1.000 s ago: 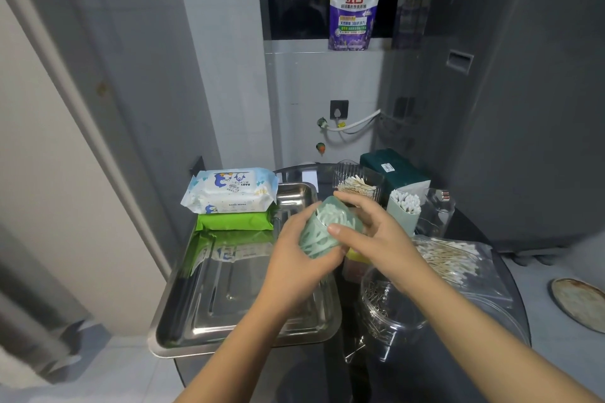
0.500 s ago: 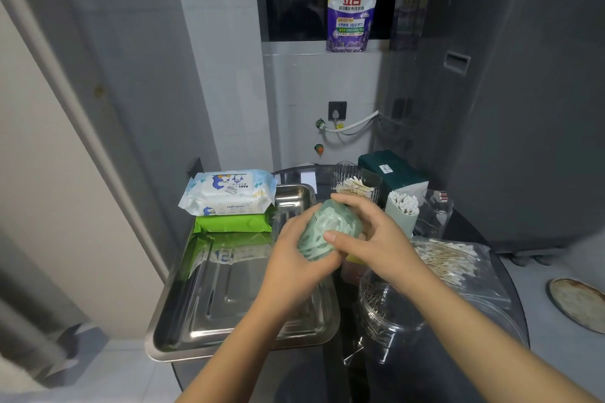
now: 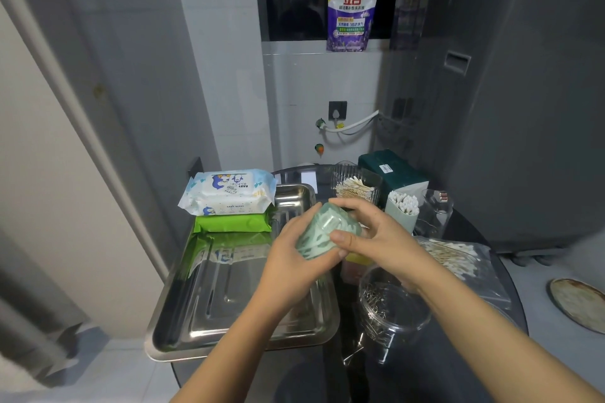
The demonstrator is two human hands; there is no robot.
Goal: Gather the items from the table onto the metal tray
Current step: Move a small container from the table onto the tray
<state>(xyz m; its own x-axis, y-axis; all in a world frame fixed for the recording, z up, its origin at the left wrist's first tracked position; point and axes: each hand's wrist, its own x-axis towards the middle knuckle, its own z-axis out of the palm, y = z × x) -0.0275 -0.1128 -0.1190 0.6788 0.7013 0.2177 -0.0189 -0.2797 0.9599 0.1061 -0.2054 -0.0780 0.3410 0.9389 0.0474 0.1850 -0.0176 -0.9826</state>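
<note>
Gripping pale-green tilted container (image 3: 324, 232) | left hand (image 3: 294, 263) and right hand (image 3: 376, 235) both clasp it

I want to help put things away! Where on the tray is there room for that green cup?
The metal tray is bare in its near half, in front of the green wipes pack and left of the left hand. The table to the right is crowded with cotton swabs and a clear jar.
</note>
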